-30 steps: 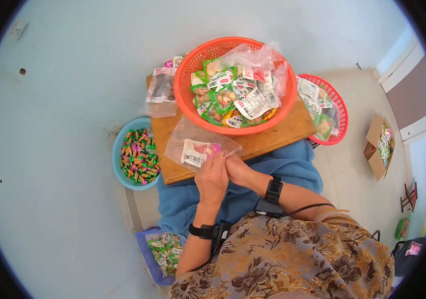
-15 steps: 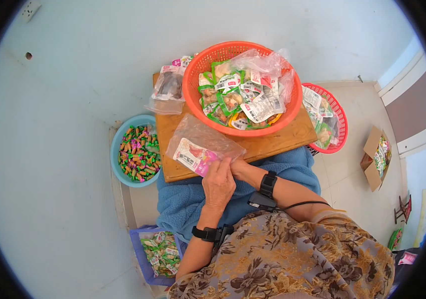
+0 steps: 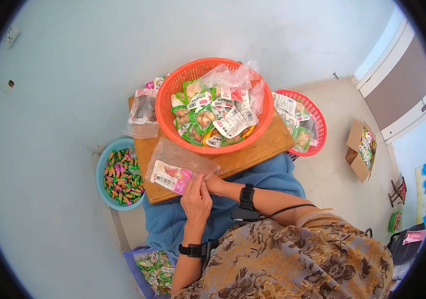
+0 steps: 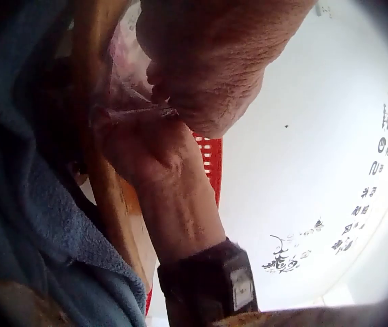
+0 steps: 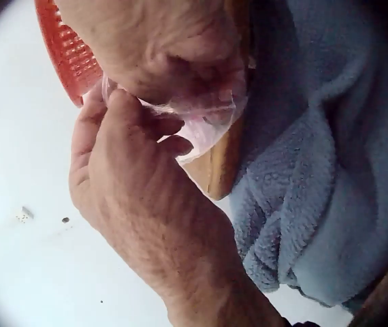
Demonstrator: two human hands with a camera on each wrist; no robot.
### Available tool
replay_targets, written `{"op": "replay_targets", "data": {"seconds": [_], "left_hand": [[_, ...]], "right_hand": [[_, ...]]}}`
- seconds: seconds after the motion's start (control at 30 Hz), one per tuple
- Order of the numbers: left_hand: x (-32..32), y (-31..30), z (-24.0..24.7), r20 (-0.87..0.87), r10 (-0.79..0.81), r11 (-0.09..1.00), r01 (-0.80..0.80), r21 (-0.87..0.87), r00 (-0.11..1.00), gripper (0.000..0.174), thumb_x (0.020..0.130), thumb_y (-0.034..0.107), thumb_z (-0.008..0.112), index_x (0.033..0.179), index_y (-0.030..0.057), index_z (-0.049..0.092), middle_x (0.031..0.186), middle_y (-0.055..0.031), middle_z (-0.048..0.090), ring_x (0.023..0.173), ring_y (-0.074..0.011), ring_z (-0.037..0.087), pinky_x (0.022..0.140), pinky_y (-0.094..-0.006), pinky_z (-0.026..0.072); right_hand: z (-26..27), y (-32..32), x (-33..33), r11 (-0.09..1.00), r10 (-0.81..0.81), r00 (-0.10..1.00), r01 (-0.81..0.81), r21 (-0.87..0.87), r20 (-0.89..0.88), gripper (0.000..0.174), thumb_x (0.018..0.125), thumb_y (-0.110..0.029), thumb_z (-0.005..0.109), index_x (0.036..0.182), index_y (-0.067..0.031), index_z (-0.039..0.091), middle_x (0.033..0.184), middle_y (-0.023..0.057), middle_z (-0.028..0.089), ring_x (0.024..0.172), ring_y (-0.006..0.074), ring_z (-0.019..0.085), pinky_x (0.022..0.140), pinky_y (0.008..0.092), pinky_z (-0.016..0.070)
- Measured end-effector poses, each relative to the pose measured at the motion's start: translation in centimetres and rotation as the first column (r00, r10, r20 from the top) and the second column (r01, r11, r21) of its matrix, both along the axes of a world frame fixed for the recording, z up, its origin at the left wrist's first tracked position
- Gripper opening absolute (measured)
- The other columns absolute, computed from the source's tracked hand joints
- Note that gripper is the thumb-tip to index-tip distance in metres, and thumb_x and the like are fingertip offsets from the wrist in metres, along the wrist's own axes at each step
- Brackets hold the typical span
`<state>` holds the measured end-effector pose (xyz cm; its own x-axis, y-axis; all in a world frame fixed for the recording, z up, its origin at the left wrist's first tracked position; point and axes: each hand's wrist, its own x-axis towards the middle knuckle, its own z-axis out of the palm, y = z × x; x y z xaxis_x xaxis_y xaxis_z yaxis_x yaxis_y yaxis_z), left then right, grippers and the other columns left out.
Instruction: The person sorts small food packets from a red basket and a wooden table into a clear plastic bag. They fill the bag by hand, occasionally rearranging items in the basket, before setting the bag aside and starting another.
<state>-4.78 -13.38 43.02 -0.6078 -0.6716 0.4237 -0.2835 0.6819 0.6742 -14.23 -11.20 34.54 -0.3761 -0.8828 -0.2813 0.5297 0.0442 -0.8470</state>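
Observation:
A clear plastic bag (image 3: pixel 188 155) lies over the front left of the wooden board, with a white and pink packet (image 3: pixel 171 176) seen through it. The left hand (image 3: pixel 196 200) pinches the bag's near edge beside the packet's pink end. Right beside it, the right hand (image 3: pixel 215 185) grips the same edge, its fingers partly hidden in the head view. In the left wrist view the right hand (image 4: pixel 163 163) touches gathered plastic below the left hand (image 4: pixel 211 61). The right wrist view shows the left hand's (image 5: pixel 146 170) curled fingers at the plastic, against the right hand (image 5: pixel 153 48).
An orange basket (image 3: pixel 165 115) of packets stands on the board (image 3: pixel 253 158). A dark packet (image 3: pixel 144 110) lies left of it. Around the board are a blue basin (image 3: pixel 101 185), a red basket (image 3: pixel 321 119), a carton (image 3: pixel 354 137) and a purple container (image 3: pixel 134 266). A blue cloth (image 3: pixel 165 224) hangs in front.
The head view has shifted, so the whole scene sits lower and further left. More of the packet's pink end shows clear of the left fingers. Both hands still hold the bag.

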Motion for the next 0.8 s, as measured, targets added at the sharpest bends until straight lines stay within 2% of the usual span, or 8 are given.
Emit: {"op": "replay_targets", "data": {"seconds": [0.13,0.2,0.23,0.3,0.4,0.47,0.57,0.8], "left_hand": [[0.4,0.2,-0.1,0.027,0.041,0.997,-0.043,0.070,0.999,0.025,0.088,0.002,0.061,0.113,0.0003,0.066,0.096,-0.0202,0.067,0.086,-0.0360,0.066,0.076,-0.0411,0.0525],[0.4,0.1,0.0,0.033,0.037,0.998,-0.039,0.059,0.999,0.025,0.088,0.002,0.061,0.112,0.0002,0.066,0.093,-0.0194,0.066,0.083,-0.0353,0.065,0.073,-0.0411,0.0523],[0.3,0.1,0.1,0.043,0.032,0.998,-0.034,0.045,0.999,0.025,0.087,0.002,0.062,0.112,0.0002,0.066,0.091,-0.0187,0.065,0.080,-0.0346,0.065,0.071,-0.0411,0.0521],[0.2,0.1,0.0,0.052,0.035,0.999,-0.037,0.038,0.998,0.024,0.086,0.002,0.062,0.110,0.0008,0.066,0.088,-0.0175,0.065,0.078,-0.0354,0.064,0.069,-0.0427,0.0518],[0.2,0.3,-0.4,0.054,0.049,0.999,-0.050,0.021,0.997,0.024,0.084,0.002,0.063,0.108,0.0019,0.066,0.085,-0.0159,0.063,0.075,-0.0362,0.063,0.066,-0.0444,0.0512],[0.2,0.4,-0.1,0.043,0.056,0.998,-0.056,0.006,0.998,0.025,0.083,0.002,0.065,0.108,0.0024,0.066,0.084,-0.0154,0.062,0.074,-0.0361,0.062,0.065,-0.0445,0.0509],[0.2,0.8,-0.2,0.143,0.104,0.994,-0.107,0.012,0.984,0.028,0.080,0.004,0.067,0.108,0.0036,0.066,0.083,-0.0145,0.060,0.074,-0.0358,0.062,0.064,-0.0442,0.0508],[-0.1,1.1,-0.8,0.198,0.063,0.980,-0.024,-0.196,0.978,0.033,0.081,0.006,0.067,0.114,0.0061,0.063,0.087,-0.0134,0.058,0.077,-0.0337,0.061,0.065,-0.0435,0.0513]], "right_hand": [[2.4,3.3,-2.5,0.943,0.322,0.805,-0.222,0.249,-0.499,0.021,0.092,-0.006,0.059,0.112,0.0002,0.064,0.106,0.0101,0.068,0.092,0.0184,0.064,0.078,0.0316,0.0539],[9.6,4.8,-4.5,0.810,0.568,0.396,-0.421,0.408,-0.721,0.015,0.088,-0.006,0.061,0.099,0.0006,0.068,0.089,0.0118,0.071,0.083,0.0208,0.066,0.076,0.0331,0.0537],[11.6,5.3,-5.2,0.811,0.568,0.393,-0.419,0.409,-0.723,0.015,0.088,-0.006,0.061,0.099,0.0006,0.068,0.089,0.0118,0.071,0.083,0.0208,0.066,0.076,0.0331,0.0537],[14.5,6.0,-6.3,0.911,0.411,0.626,-0.250,0.329,-0.663,0.012,0.084,-0.008,0.063,0.088,0.0004,0.070,0.073,0.0138,0.067,0.075,0.0252,0.067,0.073,0.0358,0.0528],[16.9,5.0,-9.3,0.973,0.229,0.418,-0.062,0.223,-0.879,0.019,0.081,-0.014,0.068,0.093,0.0007,0.070,0.078,0.0165,0.067,0.079,0.0289,0.068,0.076,0.0406,0.0536],[15.8,3.7,-11.6,0.980,0.065,0.060,0.183,0.076,-0.996,0.032,0.080,-0.021,0.072,0.104,-0.0002,0.069,0.096,0.0187,0.068,0.092,0.0318,0.068,0.083,0.0431,0.0541],[12.9,1.7,-14.2,0.932,0.233,-0.137,0.315,0.181,-0.963,0.054,0.076,-0.029,0.077,0.119,-0.0018,0.062,0.116,0.0226,0.062,0.104,0.0372,0.064,0.090,0.0468,0.0524],[10.5,-0.5,-17.8,0.731,0.655,0.021,0.239,0.640,-0.756,0.064,0.073,-0.037,0.077,0.122,-0.0008,0.056,0.117,0.0228,0.060,0.107,0.0431,0.062,0.091,0.0483,0.0527]]}}
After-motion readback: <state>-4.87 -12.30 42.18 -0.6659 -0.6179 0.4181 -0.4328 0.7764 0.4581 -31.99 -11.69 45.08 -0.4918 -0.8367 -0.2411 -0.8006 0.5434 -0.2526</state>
